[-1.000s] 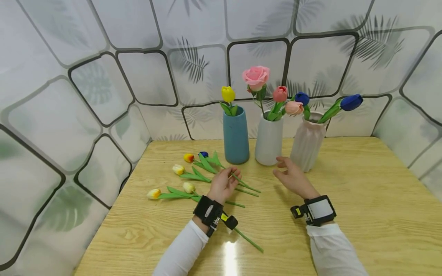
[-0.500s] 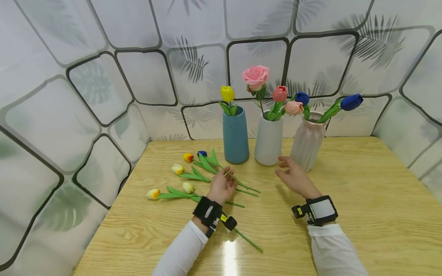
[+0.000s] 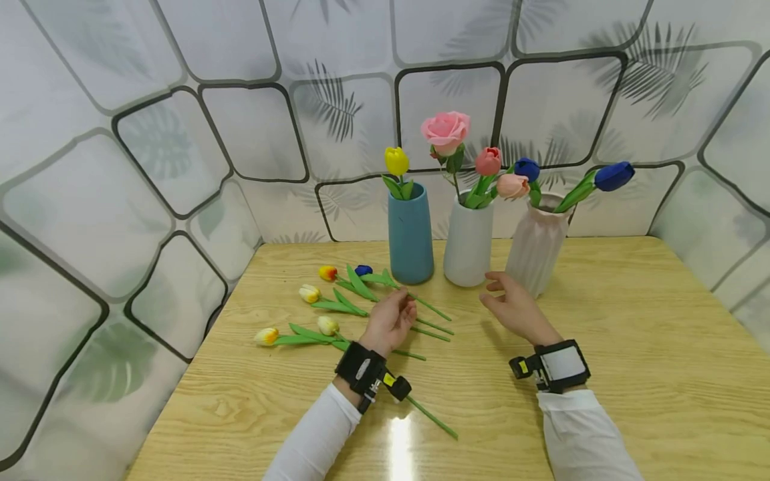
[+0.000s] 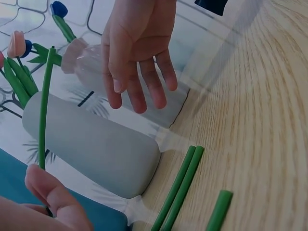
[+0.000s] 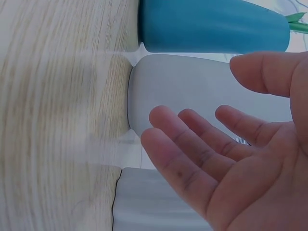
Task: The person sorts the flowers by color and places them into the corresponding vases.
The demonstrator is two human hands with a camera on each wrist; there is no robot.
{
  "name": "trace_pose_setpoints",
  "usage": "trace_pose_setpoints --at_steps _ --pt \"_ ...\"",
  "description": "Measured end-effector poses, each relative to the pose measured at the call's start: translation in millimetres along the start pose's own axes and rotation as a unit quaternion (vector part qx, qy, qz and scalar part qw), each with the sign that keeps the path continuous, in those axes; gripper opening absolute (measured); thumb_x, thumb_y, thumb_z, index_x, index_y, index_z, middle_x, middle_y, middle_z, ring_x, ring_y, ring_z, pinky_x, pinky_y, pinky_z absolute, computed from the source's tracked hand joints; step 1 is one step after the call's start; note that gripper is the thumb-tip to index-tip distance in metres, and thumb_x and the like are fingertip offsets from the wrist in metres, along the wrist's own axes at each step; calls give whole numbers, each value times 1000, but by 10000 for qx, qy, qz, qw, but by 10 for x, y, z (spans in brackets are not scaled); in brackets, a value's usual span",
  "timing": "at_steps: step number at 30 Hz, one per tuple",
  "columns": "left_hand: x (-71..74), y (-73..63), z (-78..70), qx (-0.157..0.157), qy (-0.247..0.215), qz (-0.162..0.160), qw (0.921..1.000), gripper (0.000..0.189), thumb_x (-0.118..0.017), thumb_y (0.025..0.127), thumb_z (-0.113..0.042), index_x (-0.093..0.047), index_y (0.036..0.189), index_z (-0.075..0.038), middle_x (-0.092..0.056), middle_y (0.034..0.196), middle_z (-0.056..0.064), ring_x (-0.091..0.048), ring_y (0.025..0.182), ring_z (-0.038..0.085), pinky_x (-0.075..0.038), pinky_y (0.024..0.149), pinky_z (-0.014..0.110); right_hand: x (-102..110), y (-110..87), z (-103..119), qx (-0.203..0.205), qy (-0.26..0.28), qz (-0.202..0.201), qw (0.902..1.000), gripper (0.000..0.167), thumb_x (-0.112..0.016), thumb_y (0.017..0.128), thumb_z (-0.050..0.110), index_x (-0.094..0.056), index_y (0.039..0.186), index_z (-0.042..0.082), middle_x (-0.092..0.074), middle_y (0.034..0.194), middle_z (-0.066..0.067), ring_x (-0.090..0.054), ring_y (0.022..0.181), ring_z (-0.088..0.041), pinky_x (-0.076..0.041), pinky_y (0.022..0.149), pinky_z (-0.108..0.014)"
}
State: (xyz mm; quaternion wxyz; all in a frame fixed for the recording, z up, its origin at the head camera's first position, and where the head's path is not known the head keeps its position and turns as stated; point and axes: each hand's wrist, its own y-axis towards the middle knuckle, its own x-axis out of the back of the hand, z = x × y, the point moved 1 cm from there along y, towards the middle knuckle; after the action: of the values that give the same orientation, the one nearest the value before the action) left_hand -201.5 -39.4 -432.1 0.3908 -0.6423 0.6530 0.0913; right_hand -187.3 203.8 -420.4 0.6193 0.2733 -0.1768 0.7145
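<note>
My left hand (image 3: 390,322) pinches the green stem of a blue tulip (image 3: 363,270), just above the other stems on the table. In the left wrist view that stem (image 4: 44,106) stands clear of the wood, rising from between the thumb and fingers. Under and beside the hand lie an orange-red tulip (image 3: 327,272), a white-and-yellow tulip (image 3: 309,294), a cream tulip (image 3: 328,326) and a yellow-tipped tulip (image 3: 267,337). My right hand (image 3: 517,310) hovers with relaxed, spread fingers before the white vase (image 3: 468,247) and the ribbed pale vase (image 3: 537,250), holding nothing.
A blue vase (image 3: 411,234) with a yellow tulip (image 3: 396,162) stands left of the white one, which holds a pink rose (image 3: 446,133) and tulips. Blue tulips lean from the ribbed vase. A patterned backdrop (image 3: 355,40) rises behind the wooden table (image 3: 650,374).
The blue tulip's head has shifted right and its stem has lifted away from the neighbouring stem, with my left fingers now closed on it. The right hand has barely moved.
</note>
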Motion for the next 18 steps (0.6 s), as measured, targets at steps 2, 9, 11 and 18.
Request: trace_pose_setpoints --at_steps 2,9,11,18 --pt "7 -1 -10 -2 98 111 9999 10 -40 108 -10 -49 105 -7 -52 84 3 -54 67 5 -48 60 11 -7 11 10 16 -39 -20 10000 53 -55 102 16 -36 145 -9 -50 133 -36 -60 110 -48 -55 85 -52" --pt "-7 3 -16 60 258 349 9990 17 -42 107 -9 -52 95 -4 -55 80 3 -56 65 6 -49 60 12 -14 6 13 21 -43 -19 10000 53 -54 102 17 -37 145 -9 -51 132 -35 -60 111 -48 -54 87 -53" --pt "-15 -1 -15 95 272 419 9987 15 -43 107 -10 -52 96 -4 -54 80 3 -56 66 6 -49 60 12 -15 6 12 34 -42 -20 10000 53 -54 102 17 -37 145 -9 -51 132 -35 -60 111 -48 -54 87 -53" --pt "-27 -29 -18 131 455 646 9968 12 -43 107 -11 -51 102 -3 -54 82 2 -56 68 6 -50 61 11 -28 9 -18 151 -19 26 9999 54 -54 103 17 -36 145 -10 -50 133 -36 -59 112 -48 -53 89 -54"
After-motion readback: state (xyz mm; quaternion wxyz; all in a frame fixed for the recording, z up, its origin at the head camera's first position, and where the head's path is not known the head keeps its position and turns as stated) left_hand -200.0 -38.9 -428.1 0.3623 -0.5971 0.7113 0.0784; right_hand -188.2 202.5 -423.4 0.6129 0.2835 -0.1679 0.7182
